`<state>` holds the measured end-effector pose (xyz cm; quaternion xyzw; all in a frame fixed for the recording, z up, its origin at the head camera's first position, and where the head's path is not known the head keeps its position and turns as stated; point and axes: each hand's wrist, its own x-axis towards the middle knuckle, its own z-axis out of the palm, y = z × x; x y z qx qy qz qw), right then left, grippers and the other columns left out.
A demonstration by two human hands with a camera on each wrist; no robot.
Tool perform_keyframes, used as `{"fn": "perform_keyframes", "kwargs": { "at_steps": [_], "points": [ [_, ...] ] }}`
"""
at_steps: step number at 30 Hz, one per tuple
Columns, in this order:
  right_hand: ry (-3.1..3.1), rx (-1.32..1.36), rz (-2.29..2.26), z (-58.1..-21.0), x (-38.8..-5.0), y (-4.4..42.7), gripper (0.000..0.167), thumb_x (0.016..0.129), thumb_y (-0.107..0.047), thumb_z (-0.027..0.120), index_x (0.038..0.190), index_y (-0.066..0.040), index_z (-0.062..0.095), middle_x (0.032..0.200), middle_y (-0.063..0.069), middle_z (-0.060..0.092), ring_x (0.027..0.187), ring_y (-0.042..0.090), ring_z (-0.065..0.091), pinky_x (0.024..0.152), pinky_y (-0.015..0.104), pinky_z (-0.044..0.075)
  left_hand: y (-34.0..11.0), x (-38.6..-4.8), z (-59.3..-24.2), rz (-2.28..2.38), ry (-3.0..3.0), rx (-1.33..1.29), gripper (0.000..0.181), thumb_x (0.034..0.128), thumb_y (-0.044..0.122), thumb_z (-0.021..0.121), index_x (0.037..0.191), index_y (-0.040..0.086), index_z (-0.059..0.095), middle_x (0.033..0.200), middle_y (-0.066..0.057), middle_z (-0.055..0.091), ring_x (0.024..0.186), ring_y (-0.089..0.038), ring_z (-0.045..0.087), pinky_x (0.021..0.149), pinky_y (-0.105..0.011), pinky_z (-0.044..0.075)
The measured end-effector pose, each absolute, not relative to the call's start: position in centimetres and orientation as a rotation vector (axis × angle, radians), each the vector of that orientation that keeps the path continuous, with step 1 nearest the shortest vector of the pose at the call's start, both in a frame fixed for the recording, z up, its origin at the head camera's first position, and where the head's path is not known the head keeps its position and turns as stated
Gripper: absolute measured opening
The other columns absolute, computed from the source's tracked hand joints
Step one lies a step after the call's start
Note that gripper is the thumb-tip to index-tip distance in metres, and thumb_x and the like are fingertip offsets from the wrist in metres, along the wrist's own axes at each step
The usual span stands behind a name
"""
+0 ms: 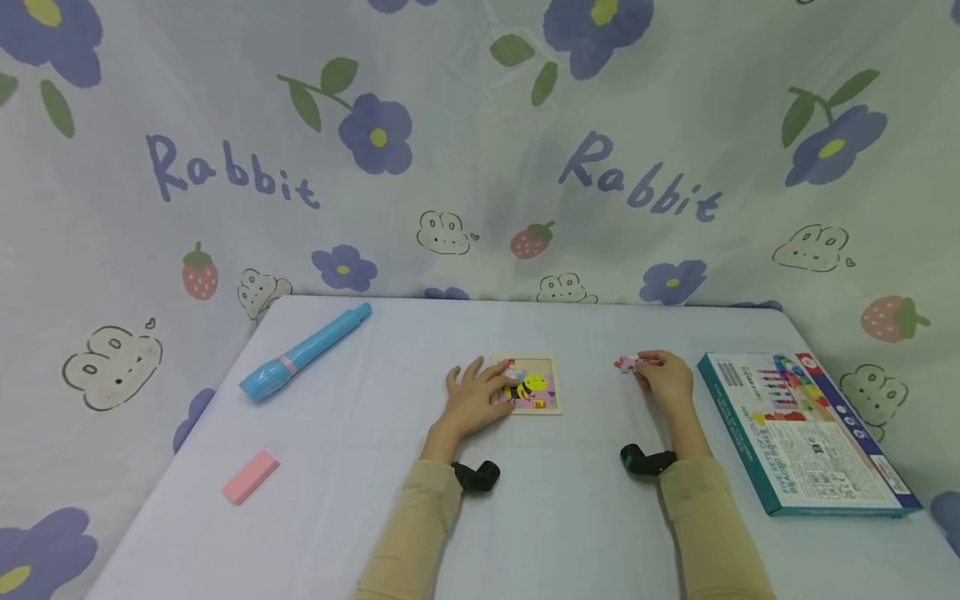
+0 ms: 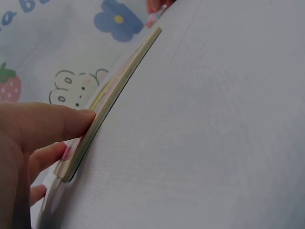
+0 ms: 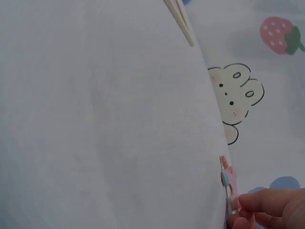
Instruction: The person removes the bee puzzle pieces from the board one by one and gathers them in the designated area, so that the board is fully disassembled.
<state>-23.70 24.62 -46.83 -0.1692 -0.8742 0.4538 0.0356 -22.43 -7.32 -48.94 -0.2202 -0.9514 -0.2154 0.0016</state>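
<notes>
A small square jigsaw puzzle point(image 1: 536, 385) with a yellow and black bee lies in a pale wooden frame in the middle of the table. My left hand point(image 1: 474, 398) rests on its left side, fingers spread, covering that part of the picture. In the left wrist view, the thumb point(image 2: 71, 121) touches the edge of the frame point(image 2: 119, 88). Off to the right, my right hand point(image 1: 667, 382) pinches a pink puzzle piece point(image 1: 626, 363) between thumb and fingers. The right wrist view shows this piece point(image 3: 231, 183) side-on, low over the white tabletop; whether it touches the table I cannot tell.
A teal-edged box point(image 1: 810, 433) lies right of my right arm. At the back left lies a light blue tube-like object point(image 1: 307, 352), with a pink block point(image 1: 251, 477) nearer the front. A patterned cloth point(image 1: 465, 150) hangs behind the table.
</notes>
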Motion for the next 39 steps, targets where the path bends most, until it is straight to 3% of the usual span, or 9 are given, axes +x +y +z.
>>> {"fn": "perform_keyframes", "kwargs": {
  "at_steps": [19,27,35,39],
  "points": [
    [-2.695,-0.440,1.411,-46.4,-23.8,24.1,0.032,0.089,-0.015,0.057,0.117,0.001,0.059,0.079,0.007,0.058,0.059,0.009,0.054,0.054,0.020,0.043,-7.3,-22.5,-49.0,-0.699,-3.003,-0.674,0.040,0.0832,0.040,0.058,0.121,0.029,0.061,0.150,0.001,0.029,0.139,-0.031,0.017,0.104,-0.060,0.004],
    [-2.663,-0.298,1.496,-46.0,-24.0,21.1,0.030,0.089,-0.011,0.058,0.115,0.003,0.059,0.085,0.012,0.059,0.064,0.015,0.058,0.056,0.019,0.047,-7.3,-22.6,-49.1,-0.699,-2.995,-0.666,0.039,0.0823,0.041,0.059,0.119,0.029,0.061,0.149,0.000,0.032,0.138,-0.031,0.018,0.103,-0.059,0.005],
    [-2.734,-0.179,1.404,-46.1,-24.5,17.6,0.028,0.086,-0.011,0.060,0.112,0.000,0.062,0.090,0.015,0.060,0.064,0.013,0.057,0.056,0.020,0.043,-7.3,-22.7,-49.3,-0.699,-2.988,-0.667,0.039,0.0820,0.042,0.058,0.120,0.031,0.059,0.149,-0.002,0.031,0.138,-0.031,0.018,0.103,-0.059,0.005],
    [-2.764,-0.122,1.410,-46.1,-24.7,15.8,0.027,0.086,-0.012,0.061,0.111,-0.001,0.063,0.093,0.015,0.060,0.072,0.018,0.058,0.058,0.022,0.044,-7.4,-22.7,-49.2,-0.731,-2.972,-0.671,0.038,0.0812,0.041,0.059,0.118,0.031,0.059,0.148,-0.003,0.033,0.138,-0.032,0.019,0.103,-0.060,0.006]
  ]
}}
